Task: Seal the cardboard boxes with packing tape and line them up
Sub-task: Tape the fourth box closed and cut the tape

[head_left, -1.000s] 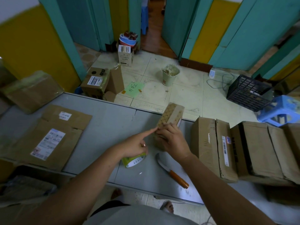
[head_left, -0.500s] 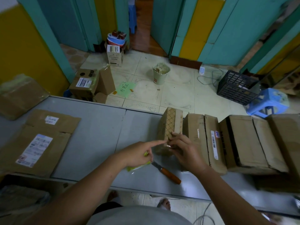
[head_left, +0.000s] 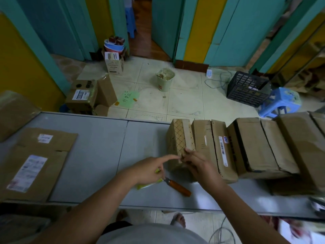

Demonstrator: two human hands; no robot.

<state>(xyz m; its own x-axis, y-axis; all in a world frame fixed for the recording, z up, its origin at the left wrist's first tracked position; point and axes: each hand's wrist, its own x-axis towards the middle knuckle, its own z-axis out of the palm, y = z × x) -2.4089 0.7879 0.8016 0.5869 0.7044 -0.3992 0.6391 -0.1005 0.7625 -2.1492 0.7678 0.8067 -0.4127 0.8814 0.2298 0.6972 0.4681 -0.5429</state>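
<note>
At frame centre the small patterned box (head_left: pixel 181 138), probably light and stiff and best held by its sides, stands on the worktop (head_left: pixel 98 147) against the row of boxes (head_left: pixel 249 147), the right hand (head_left: pixel 198 166) with fingers curled on its near end, the left hand (head_left: pixel 147 170) apparently holding a green tape roll (head_left: pixel 146 185).

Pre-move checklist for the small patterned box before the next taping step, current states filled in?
1. Patterned box against next box in the row: ok, appears to touch.
2. Right hand steadying it: ok, grips near end.
3. Tape roll ready: ok, left hand holds it, index finger at the box.
4. Tape pressed flat on near end: cannot tell, hands cover it.
5. Knife clear of hands: not ok, blade lies right by left hand.
</note>
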